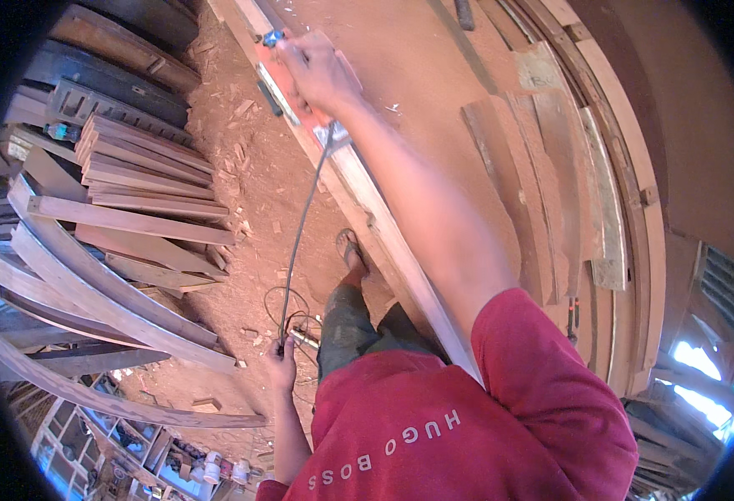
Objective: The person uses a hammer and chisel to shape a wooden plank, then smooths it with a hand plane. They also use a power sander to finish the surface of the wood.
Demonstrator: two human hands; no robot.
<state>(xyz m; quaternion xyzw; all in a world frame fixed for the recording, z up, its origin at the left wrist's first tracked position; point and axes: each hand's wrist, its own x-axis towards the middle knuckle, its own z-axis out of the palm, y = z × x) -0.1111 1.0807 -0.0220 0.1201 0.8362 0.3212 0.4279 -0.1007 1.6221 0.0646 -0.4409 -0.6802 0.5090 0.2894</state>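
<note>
My right hand (321,75) is wrapped round the grip of an orange electric hand planer (307,118) with a blue front knob (272,38). The planer rests on the upper face of a long, pale wooden beam (388,230), which slants from the top of the view down to my body. From the planer's rear a dark power cord (304,213) runs down to my left hand (281,365). That hand is closed on the cord, low beside my leg, with loose loops of it hanging around. My fingers partly hide the planer's body.
Stacked boards (145,171) and curved timbers (116,275) lie on the left. Wood shavings and chips cover the brown floor (241,200). To the right, rough planks (509,184) lie beside a long curved timber frame (642,200). My sandalled foot (350,249) stands close to the beam.
</note>
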